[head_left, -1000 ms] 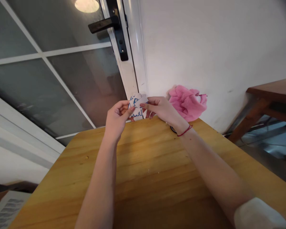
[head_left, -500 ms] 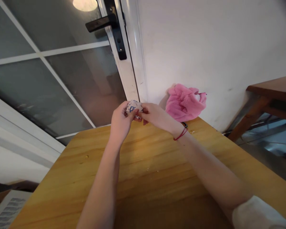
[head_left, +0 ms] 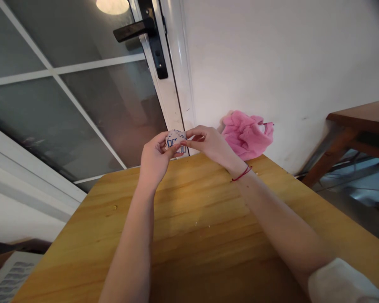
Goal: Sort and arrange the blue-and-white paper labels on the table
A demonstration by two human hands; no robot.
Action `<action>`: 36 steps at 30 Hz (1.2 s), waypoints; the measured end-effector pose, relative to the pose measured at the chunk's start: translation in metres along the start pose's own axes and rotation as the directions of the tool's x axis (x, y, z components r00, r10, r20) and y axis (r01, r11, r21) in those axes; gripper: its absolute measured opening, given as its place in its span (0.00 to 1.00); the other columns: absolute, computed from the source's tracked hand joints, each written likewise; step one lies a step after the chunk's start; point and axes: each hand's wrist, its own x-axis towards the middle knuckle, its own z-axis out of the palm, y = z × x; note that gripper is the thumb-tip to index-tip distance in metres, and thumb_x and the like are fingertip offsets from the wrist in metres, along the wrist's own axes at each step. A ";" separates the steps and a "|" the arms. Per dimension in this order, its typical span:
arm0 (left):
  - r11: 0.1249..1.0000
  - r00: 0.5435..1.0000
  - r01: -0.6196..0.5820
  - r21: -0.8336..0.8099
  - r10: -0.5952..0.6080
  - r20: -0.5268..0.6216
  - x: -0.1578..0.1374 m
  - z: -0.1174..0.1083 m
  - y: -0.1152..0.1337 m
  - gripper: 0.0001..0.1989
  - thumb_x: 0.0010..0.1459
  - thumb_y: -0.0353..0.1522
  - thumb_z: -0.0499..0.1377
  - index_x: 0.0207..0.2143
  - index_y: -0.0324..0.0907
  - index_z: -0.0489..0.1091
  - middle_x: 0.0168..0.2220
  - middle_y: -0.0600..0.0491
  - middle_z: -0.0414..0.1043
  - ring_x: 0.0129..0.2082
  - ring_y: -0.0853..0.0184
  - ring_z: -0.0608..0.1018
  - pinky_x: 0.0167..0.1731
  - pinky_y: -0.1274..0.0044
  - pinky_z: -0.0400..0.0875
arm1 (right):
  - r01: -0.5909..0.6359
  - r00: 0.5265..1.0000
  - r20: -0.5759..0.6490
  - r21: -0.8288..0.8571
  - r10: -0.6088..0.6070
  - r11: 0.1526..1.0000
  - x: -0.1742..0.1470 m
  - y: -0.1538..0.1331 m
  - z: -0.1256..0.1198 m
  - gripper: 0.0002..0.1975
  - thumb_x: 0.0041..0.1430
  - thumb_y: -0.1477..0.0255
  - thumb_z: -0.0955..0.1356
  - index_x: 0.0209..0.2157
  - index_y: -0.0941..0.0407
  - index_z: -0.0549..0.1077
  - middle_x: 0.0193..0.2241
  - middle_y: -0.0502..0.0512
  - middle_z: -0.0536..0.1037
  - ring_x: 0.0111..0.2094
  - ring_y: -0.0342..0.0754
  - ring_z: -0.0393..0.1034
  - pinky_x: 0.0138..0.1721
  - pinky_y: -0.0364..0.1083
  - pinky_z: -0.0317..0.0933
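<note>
Above the far edge of the table, my left hand (head_left: 156,158) grips a small fan of playing cards (head_left: 176,139), white with blue print and small marks along the upper edge. Its thumb presses across the front, and the other fingers are mostly hidden behind. My right hand (head_left: 208,145), with a red cord at the wrist, pinches the cards' right side between thumb and fingers. Whether it holds one card or several I cannot tell.
The wooden table (head_left: 189,248) bears a few crumbs. A pink plush cloth (head_left: 248,134) lies at its back right, against the white wall. A glazed door with a black handle (head_left: 134,30) stands behind. Another wooden table (head_left: 363,118) is at the right.
The cards are raised slightly and show more of their blue print. My right hand has moved up a little, its fingers now extended at the cards' right edge.
</note>
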 end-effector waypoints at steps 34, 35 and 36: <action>0.997 0.999 0.038 0.067 -0.038 -0.014 -0.001 -0.002 0.000 0.12 0.47 0.31 0.63 0.37 0.40 0.72 0.34 0.50 0.75 0.31 0.68 0.77 0.28 0.78 0.74 | -0.077 0.987 0.158 0.247 0.038 0.966 0.001 0.006 0.005 0.11 0.50 0.65 0.70 0.29 0.58 0.72 0.25 0.51 0.73 0.26 0.40 0.67 0.26 0.40 0.64; 0.996 0.999 0.034 0.077 -0.035 0.005 -0.001 -0.002 0.001 0.12 0.46 0.30 0.63 0.37 0.40 0.72 0.34 0.50 0.75 0.31 0.68 0.77 0.29 0.78 0.74 | -0.076 0.988 0.146 0.232 0.043 0.970 0.001 0.006 0.004 0.11 0.51 0.64 0.69 0.28 0.59 0.72 0.24 0.51 0.73 0.25 0.40 0.67 0.25 0.39 0.64; 0.997 0.999 0.032 0.076 -0.034 0.021 -0.001 -0.001 0.001 0.12 0.46 0.28 0.62 0.37 0.40 0.71 0.34 0.51 0.75 0.32 0.68 0.77 0.30 0.78 0.74 | -0.078 0.990 0.130 0.203 0.051 0.976 0.001 0.006 0.004 0.11 0.52 0.64 0.68 0.26 0.59 0.72 0.23 0.51 0.72 0.24 0.40 0.67 0.25 0.39 0.63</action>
